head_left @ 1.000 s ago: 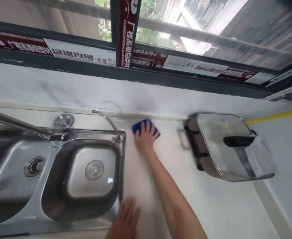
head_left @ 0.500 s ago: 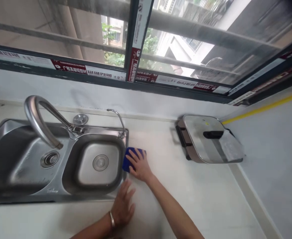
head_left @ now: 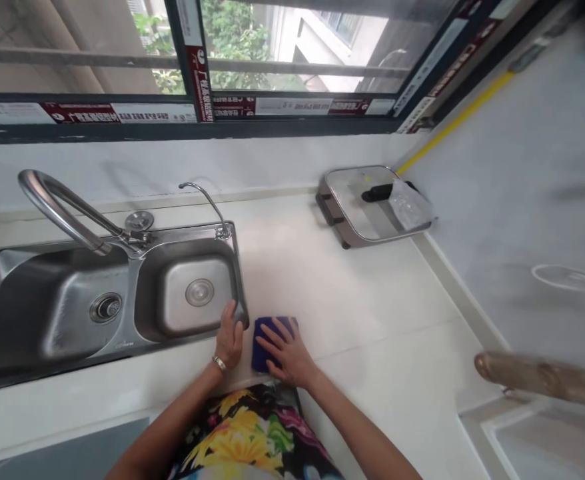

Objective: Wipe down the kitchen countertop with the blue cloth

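Observation:
A folded blue cloth (head_left: pixel 261 360) lies flat on the white countertop (head_left: pixel 317 280), just off the front right corner of the sink. My right hand (head_left: pixel 290 353) rests on top of it, palm down with fingers spread. To the left, my left hand (head_left: pixel 229 340), with a bracelet at the wrist, is at the sink's front right corner. Its fingers are extended and nothing shows in them. The steel double sink (head_left: pixel 131 287) has a large curved faucet (head_left: pixel 62 210) and a thin small spout (head_left: pixel 207 197) along its back edge.
A square electric pan (head_left: pixel 342 230) with a glass lid and a plastic bag (head_left: pixel 410 207) on it stands at the back right. A round metal drain cover (head_left: pixel 139 220) lies behind the sink. A brown wooden-looking object (head_left: pixel 537 377) juts in at right.
My right hand and the blue cloth have slid along the counter toward my body, from beside the sink's right rim to near its front corner. The view has also shifted downward and right.

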A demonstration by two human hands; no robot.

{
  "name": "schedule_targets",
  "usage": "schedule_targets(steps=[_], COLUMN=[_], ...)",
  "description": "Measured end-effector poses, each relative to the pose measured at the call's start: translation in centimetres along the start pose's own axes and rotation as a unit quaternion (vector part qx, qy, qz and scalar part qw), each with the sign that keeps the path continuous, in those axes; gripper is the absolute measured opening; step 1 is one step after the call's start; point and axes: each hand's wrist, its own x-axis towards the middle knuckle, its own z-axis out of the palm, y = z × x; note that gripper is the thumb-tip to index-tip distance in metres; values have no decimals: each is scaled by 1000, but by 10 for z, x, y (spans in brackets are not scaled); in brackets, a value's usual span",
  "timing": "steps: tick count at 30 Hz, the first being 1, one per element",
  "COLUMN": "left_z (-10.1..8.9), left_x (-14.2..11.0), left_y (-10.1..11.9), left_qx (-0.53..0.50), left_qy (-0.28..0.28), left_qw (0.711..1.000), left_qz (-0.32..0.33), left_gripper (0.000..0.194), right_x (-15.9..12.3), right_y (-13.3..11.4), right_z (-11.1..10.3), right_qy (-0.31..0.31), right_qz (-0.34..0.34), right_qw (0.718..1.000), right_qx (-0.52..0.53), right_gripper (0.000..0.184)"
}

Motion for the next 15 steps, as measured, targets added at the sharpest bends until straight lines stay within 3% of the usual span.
schedule_targets(steps=[4,8,15], left_z=[5,6,5], left_x=[7,17,25], left_y=[1,5,12], left_qx=[85,155,213], left_qy=[-78,-140,-139], left_qw=[993,978,967], left_qz=[20,-7,14], left_gripper=[56,57,57], right_x=[-41,-87,-191], right_y=[-8,-8,-26], right_z=[-3,-5,0], right_qy=[5,35,93], right_qz=[40,146,321], right_qw=[999,988,938], right_qx=[-2,-26,-88], right_gripper=[71,67,63])
